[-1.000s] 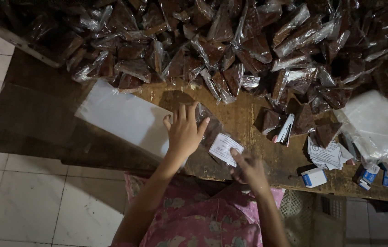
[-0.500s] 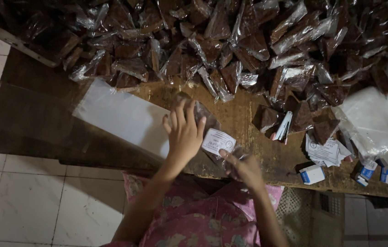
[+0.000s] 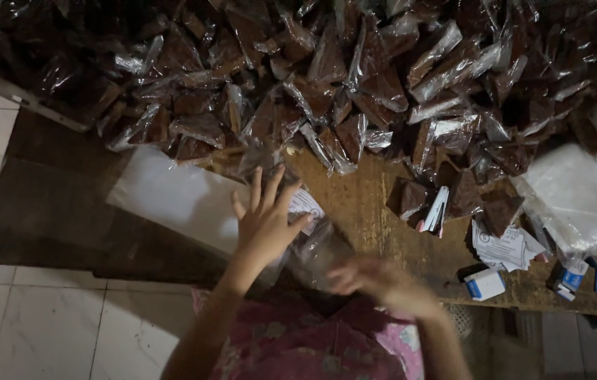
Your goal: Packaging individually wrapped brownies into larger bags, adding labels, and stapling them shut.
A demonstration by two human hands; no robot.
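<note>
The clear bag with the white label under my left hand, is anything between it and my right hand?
Nothing visible does. The left hand lies flat on the clear bag, over its white label. The right hand, blurred, is right beside the bag's near edge, with only bare wooden table around.

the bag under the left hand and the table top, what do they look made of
The bag looks like thin clear plastic film, glossy: it catches crinkled highlights and the white slip inside shows through. The left hand presses flat on it. The table top looks like bare, worn wood, matt brown with grain streaks and pale scuffs, though the dim light leaves that open.
</note>
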